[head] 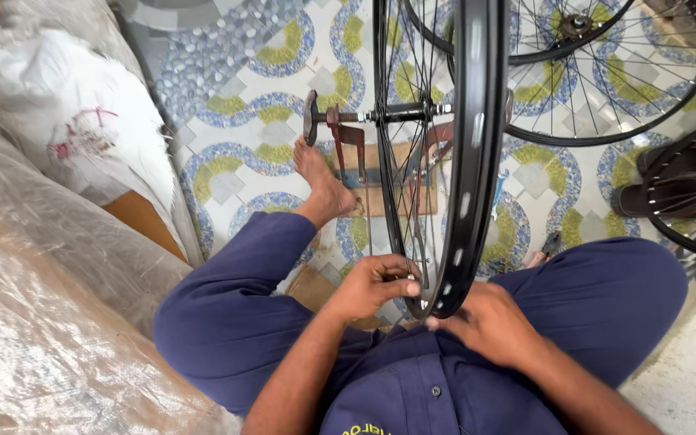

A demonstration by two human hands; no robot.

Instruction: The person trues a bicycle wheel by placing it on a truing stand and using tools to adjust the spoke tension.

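Nearest to the camera, the person sits on the floor with the knees spread, in dark blue clothes, so that the wheel can stand between the legs. The left hand (372,286) is at the near bottom of the black bicycle wheel (465,161); its fingers (400,287) are pinched narrow at the rim, on the spoke side, probably on a spoke end, but what they pinch is too small to see. The right hand (489,322) lies at the other side of the same part of the rim, its fingers curled low; whether they grip something I cannot tell. Having one hand on each side seems to keep the rim steady.

Further away, the wheel stands upright, edge-on to the viewer, with its axle (380,115) carried in a reddish metal stand (348,141) on a wooden board (388,193), so it can likely turn freely. The bare foot (322,181) rests just beside the stand, perhaps to hold it in place.

Beyond, more wheels (606,72) lie on the patterned tile floor (227,97), and dark sandals (670,193) are at the right.
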